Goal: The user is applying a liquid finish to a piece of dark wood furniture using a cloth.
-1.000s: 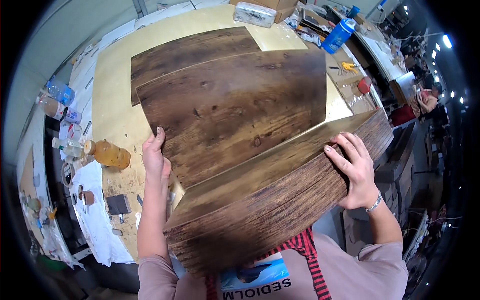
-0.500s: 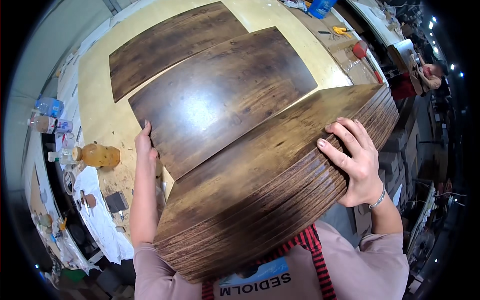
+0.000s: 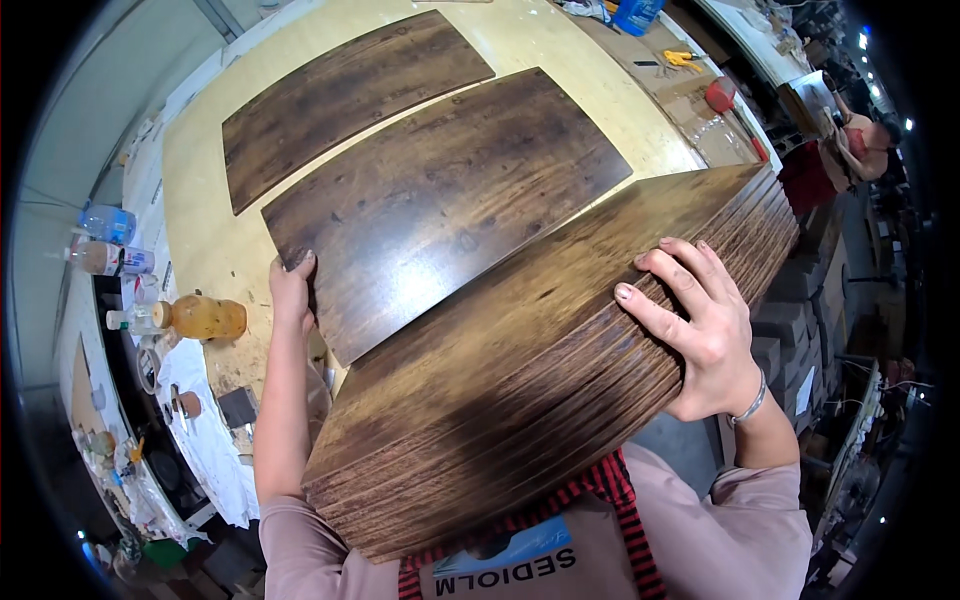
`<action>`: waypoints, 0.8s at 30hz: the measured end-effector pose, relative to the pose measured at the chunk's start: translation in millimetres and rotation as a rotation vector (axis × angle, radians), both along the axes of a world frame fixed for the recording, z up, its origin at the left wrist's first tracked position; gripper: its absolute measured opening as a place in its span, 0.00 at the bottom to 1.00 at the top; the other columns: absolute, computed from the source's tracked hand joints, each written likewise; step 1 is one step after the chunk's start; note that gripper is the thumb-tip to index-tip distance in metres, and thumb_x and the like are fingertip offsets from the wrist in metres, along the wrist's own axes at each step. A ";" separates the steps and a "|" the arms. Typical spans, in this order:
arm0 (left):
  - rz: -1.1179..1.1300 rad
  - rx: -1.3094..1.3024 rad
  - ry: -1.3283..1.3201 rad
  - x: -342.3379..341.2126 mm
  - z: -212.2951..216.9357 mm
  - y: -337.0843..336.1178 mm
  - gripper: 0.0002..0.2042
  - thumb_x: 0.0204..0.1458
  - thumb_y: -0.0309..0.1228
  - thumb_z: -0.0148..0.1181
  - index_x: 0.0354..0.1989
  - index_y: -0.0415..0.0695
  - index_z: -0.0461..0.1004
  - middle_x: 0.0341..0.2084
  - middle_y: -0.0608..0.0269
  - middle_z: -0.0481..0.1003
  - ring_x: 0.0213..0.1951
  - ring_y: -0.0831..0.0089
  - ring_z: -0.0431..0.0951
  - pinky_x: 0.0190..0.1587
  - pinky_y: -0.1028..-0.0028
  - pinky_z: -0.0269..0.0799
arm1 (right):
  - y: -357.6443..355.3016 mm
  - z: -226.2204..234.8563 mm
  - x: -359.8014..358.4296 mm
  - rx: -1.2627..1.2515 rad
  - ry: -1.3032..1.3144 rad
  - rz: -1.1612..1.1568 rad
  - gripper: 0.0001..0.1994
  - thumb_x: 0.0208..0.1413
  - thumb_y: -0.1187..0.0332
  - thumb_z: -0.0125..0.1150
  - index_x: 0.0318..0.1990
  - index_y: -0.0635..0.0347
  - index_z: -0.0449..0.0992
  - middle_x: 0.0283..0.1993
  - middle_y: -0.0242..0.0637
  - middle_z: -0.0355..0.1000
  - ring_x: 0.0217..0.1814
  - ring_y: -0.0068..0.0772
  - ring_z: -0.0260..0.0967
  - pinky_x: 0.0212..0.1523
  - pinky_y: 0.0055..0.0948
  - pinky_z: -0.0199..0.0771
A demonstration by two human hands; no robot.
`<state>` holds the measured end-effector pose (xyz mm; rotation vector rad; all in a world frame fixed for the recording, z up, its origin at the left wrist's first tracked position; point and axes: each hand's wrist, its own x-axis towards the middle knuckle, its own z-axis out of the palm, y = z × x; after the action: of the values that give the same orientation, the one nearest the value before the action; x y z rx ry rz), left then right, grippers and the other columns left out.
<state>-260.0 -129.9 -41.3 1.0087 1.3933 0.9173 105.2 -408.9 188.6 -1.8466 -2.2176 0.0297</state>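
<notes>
A dark brown wood-grain board (image 3: 450, 190) lies in front of me, beyond a tall stack of similar boards (image 3: 520, 330). My left hand (image 3: 292, 290) grips its left end, thumb on the top face and the other fingers hidden beneath. At the right, my right hand (image 3: 700, 320) rests over the near edge of the stack; its fingers are spread and slightly bent, with the fingertips on the top board. Another brown board (image 3: 350, 105) lies farther back, a narrow strip of table showing between the two.
The pale yellow table (image 3: 195, 180) holds a jar of amber liquid (image 3: 208, 317) and plastic bottles (image 3: 108, 224) at the left. Cardboard (image 3: 680, 110) at the far right carries a yellow-handled tool (image 3: 683, 60) and a red-headed mallet (image 3: 720, 95). Another person (image 3: 850, 150) is at the right.
The board in my left hand has shifted slightly nearer or lower, so a gap now shows along the far board. Its glare has moved toward the near edge. My right hand has slid slightly left.
</notes>
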 end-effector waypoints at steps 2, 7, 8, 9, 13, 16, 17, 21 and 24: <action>-0.010 0.022 0.060 0.5 1.1 2.3 0.17 0.65 0.33 0.50 0.54 0.29 0.68 0.49 0.52 0.74 0.48 0.65 0.74 0.52 0.67 0.70 | -0.5 2.0 0.3 -0.002 0.007 -0.006 0.38 0.29 0.50 0.70 0.57 0.42 0.77 0.57 0.44 0.70 0.60 0.55 0.66 0.61 0.58 0.62; 0.074 -0.006 0.410 -30.4 -33.1 40.8 0.21 0.67 0.38 0.45 0.53 0.28 0.68 0.46 0.47 0.75 0.44 0.63 0.74 0.49 0.64 0.69 | -0.1 5.0 0.8 -0.027 0.005 -0.001 0.38 0.28 0.54 0.69 0.57 0.41 0.77 0.57 0.43 0.69 0.61 0.54 0.65 0.63 0.57 0.61; 0.028 -0.027 0.400 -32.7 -31.8 47.6 0.22 0.68 0.39 0.44 0.53 0.27 0.68 0.45 0.47 0.75 0.44 0.62 0.74 0.49 0.64 0.69 | -1.0 5.0 1.8 -0.022 0.010 -0.002 0.38 0.28 0.54 0.69 0.57 0.41 0.77 0.57 0.43 0.69 0.61 0.54 0.65 0.63 0.57 0.61; 0.002 -0.130 0.464 -27.4 -14.8 52.7 0.24 0.68 0.42 0.43 0.54 0.28 0.69 0.47 0.49 0.74 0.48 0.63 0.72 0.49 0.62 0.70 | -2.2 5.2 1.9 -0.030 0.009 -0.003 0.38 0.27 0.55 0.69 0.58 0.41 0.76 0.57 0.43 0.69 0.61 0.54 0.65 0.63 0.57 0.61; -0.132 -0.256 0.536 -32.3 10.3 63.1 0.25 0.65 0.43 0.47 0.51 0.28 0.71 0.44 0.50 0.76 0.43 0.63 0.75 0.48 0.63 0.71 | -1.2 9.7 1.7 -0.077 0.049 -0.003 0.40 0.25 0.61 0.70 0.59 0.40 0.75 0.58 0.42 0.68 0.62 0.53 0.64 0.64 0.56 0.60; -0.255 -0.334 0.535 -50.9 10.5 62.0 0.24 0.65 0.43 0.48 0.49 0.27 0.73 0.41 0.51 0.77 0.40 0.64 0.76 0.46 0.65 0.72 | 2.6 11.5 2.2 -0.089 0.073 0.001 0.42 0.24 0.63 0.70 0.60 0.39 0.74 0.58 0.41 0.68 0.63 0.51 0.63 0.64 0.56 0.60; -0.319 -0.305 0.592 -62.0 4.9 60.3 0.24 0.65 0.43 0.48 0.47 0.27 0.74 0.40 0.51 0.78 0.38 0.66 0.77 0.45 0.67 0.73 | 3.4 11.0 3.8 -0.085 0.063 0.018 0.43 0.23 0.65 0.69 0.61 0.38 0.73 0.58 0.41 0.68 0.63 0.50 0.63 0.65 0.55 0.60; -0.387 -0.302 0.642 -64.8 9.4 31.6 0.25 0.66 0.45 0.48 0.47 0.28 0.75 0.42 0.51 0.78 0.41 0.67 0.77 0.46 0.67 0.71 | 7.3 11.4 5.4 -0.085 0.103 0.013 0.44 0.22 0.67 0.66 0.61 0.39 0.73 0.60 0.42 0.68 0.65 0.50 0.63 0.66 0.55 0.58; -0.409 -0.292 0.618 -56.7 23.1 6.2 0.26 0.66 0.46 0.48 0.47 0.27 0.76 0.42 0.51 0.78 0.42 0.68 0.77 0.46 0.66 0.71 | 10.2 15.3 7.5 -0.104 0.114 0.033 0.45 0.21 0.68 0.65 0.62 0.40 0.73 0.60 0.43 0.67 0.66 0.51 0.61 0.67 0.55 0.57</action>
<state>-316.7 -123.6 -18.2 1.3427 1.6708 0.0831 112.7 -398.7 204.0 -1.8116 -2.2067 0.2550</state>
